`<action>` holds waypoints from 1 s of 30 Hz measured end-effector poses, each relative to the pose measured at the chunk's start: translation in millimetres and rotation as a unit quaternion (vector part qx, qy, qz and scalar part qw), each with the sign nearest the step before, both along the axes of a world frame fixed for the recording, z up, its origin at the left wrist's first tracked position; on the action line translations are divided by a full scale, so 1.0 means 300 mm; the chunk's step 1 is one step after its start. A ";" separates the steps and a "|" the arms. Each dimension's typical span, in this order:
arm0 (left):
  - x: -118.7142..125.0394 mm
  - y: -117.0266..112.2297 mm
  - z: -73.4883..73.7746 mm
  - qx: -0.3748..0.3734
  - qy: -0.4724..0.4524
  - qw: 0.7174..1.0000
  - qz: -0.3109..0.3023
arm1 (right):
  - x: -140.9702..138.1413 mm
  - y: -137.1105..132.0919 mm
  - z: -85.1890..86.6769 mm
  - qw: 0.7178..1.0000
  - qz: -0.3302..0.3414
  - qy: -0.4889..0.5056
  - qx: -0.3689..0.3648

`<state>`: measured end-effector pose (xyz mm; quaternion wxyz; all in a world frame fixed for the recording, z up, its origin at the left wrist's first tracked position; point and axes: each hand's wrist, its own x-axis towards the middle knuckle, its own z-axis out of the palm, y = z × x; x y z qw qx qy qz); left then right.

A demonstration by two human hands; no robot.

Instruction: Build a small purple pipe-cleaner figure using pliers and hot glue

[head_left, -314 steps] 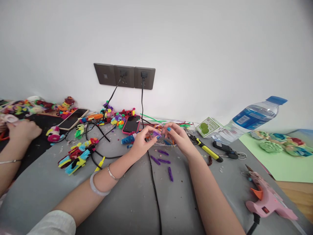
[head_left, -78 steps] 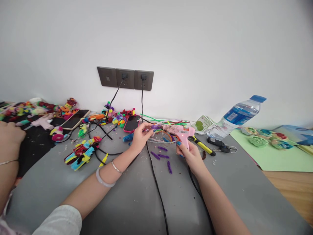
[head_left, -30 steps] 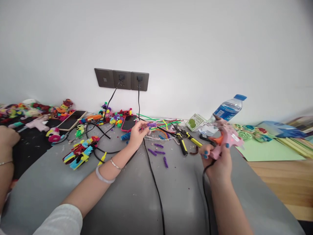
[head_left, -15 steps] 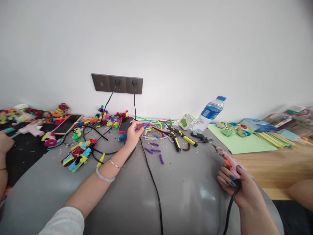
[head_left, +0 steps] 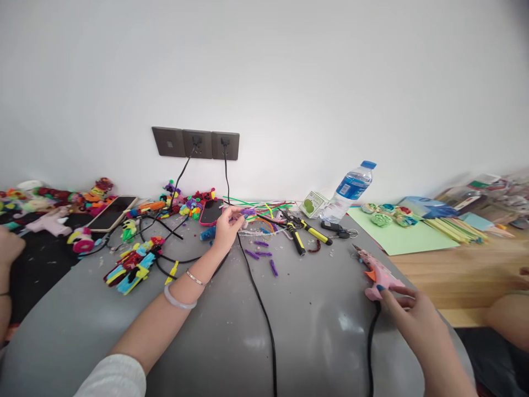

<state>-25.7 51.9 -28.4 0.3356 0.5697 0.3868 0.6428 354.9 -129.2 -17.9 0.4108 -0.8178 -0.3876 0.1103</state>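
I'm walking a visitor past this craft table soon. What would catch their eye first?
Likely the heap of bright pipe-cleaner pieces scattered across the left of the grey table. Next, the left hand pinching a small purple piece near the table's back edge. At the right, the right hand touches a pink glue gun lying flat.

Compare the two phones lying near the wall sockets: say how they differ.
The left phone has a pale, gold-toned rim; the right phone has a pink-red rim. The left phone lies slanted and looks longer; the right phone lies straighter and looks shorter. Both lie flat on the grey table, dark screens up, amid craft pieces.
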 end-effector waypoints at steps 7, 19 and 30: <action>0.007 -0.003 0.004 -0.015 -0.004 1.000 -0.015 | -0.367 0.119 0.101 0.952 0.297 -0.016 0.072; 0.009 -0.018 0.019 -0.049 -0.015 0.998 -0.045 | -0.658 0.464 0.102 0.843 0.474 -0.240 -0.084; 0.010 -0.012 0.007 -0.075 -0.015 0.995 -0.071 | -0.570 0.526 0.121 0.834 0.508 -0.172 -0.130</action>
